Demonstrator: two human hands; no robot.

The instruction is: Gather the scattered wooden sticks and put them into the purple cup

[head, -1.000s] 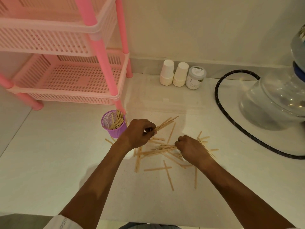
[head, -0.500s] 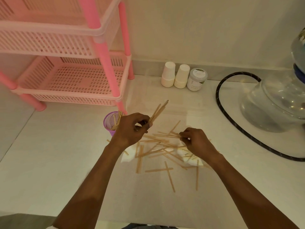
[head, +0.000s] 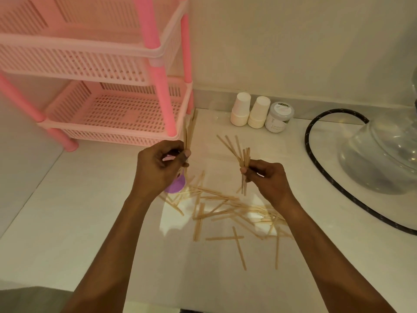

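My left hand (head: 161, 164) is closed on a small bundle of wooden sticks (head: 189, 129) that point almost straight up. It hovers over the purple cup (head: 177, 185), which it mostly hides; only the cup's lower side and a bit of rim show. My right hand (head: 267, 177) is raised above the counter and grips several sticks (head: 239, 152) that fan upward and to the left. Several loose sticks (head: 222, 207) lie scattered on the white counter between and below my two hands.
A pink two-tier plastic rack (head: 108, 91) stands at the back left. Two upturned white paper cups (head: 240, 109) and a small jar (head: 279, 117) sit against the wall. A black hose (head: 316, 161) and a clear glass vessel (head: 381, 159) are on the right.
My left hand has turned its sticks upright and moved over the cup. My right hand has lifted off the counter with a fresh bunch of sticks.
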